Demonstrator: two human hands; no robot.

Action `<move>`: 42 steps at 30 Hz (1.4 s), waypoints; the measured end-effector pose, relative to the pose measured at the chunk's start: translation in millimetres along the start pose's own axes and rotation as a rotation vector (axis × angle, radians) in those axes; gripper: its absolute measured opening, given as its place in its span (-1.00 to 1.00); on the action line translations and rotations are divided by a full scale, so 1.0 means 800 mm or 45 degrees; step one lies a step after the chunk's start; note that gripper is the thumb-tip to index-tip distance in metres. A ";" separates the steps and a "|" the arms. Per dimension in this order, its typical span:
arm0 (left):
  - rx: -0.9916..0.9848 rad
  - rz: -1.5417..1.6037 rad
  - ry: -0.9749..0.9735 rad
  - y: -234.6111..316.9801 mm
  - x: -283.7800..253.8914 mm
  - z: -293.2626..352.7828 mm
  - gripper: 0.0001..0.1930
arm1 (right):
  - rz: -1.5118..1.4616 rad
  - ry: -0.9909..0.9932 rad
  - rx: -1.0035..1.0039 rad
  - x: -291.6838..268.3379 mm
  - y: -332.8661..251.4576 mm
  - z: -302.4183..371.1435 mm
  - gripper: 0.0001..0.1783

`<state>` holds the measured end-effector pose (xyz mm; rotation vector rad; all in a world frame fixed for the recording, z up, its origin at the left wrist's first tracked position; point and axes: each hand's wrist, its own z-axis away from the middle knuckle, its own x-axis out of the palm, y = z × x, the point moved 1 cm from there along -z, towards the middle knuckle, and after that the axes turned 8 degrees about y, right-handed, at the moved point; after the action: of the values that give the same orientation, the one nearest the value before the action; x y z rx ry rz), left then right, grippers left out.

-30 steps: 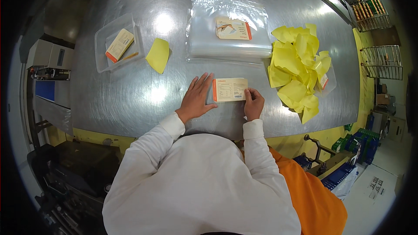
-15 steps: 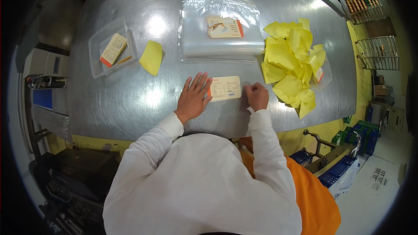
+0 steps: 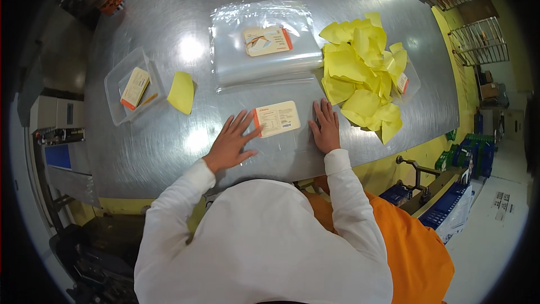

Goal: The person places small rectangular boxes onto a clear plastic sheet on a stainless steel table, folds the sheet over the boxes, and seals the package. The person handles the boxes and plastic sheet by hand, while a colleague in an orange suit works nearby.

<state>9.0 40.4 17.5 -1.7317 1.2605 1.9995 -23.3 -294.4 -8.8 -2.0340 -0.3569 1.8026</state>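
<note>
both hands lie flat with fingers spread on the steel desk (image 3: 169,152): left hand (image 3: 232,142) touching the cream labelled packet (image 3: 276,118), right hand (image 3: 325,128) just beside it.

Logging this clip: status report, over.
Left hand and right hand open, flat on clear bag. Cream packet between them. Yellow sheets beside right hand.

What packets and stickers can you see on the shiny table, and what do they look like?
Cream label card: rectangle with an orange edge, between the left hand and right hand.
Bagged card: cream and orange, inside a clear plastic bag, farther back.
Tray card: cream, orange end, in a clear tray at left.
Small card: orange-edged, beside yellow sheets.
</note>
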 end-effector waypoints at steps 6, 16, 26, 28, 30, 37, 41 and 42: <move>0.129 -0.120 0.013 -0.006 0.003 0.017 -0.50 | -0.708 0.194 0.228 0.006 0.040 0.004 -0.43; -0.280 1.080 -0.479 -0.113 -0.124 -0.171 -0.75 | -1.667 0.579 0.731 -0.014 0.058 0.010 -0.42; -0.790 1.416 0.497 -0.209 -0.126 -0.205 -0.76 | -1.356 0.533 0.693 0.005 0.046 -0.003 -0.65; -0.665 1.378 0.483 -0.164 -0.130 -0.188 -0.74 | -1.256 0.460 0.737 0.004 0.008 -0.010 -0.67; -0.473 1.234 0.423 -0.123 -0.127 -0.169 -0.75 | -1.392 0.235 0.714 -0.014 -0.071 -0.024 -0.71; -0.054 0.906 0.336 -0.018 -0.115 -0.105 -0.81 | -1.597 -0.116 0.693 -0.016 -0.194 -0.045 -0.69; -0.216 1.018 0.134 -0.039 -0.119 -0.104 -0.81 | -1.568 -0.042 0.602 -0.004 -0.180 -0.023 -0.75; -0.244 1.064 0.107 -0.048 -0.125 -0.115 -0.80 | -1.589 -0.014 0.591 0.017 -0.158 -0.012 -0.74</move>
<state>127.4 34.9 93.8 -1.5008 2.1406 2.5455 -2.8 -177.0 37.6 -1.0124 -0.8597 0.9470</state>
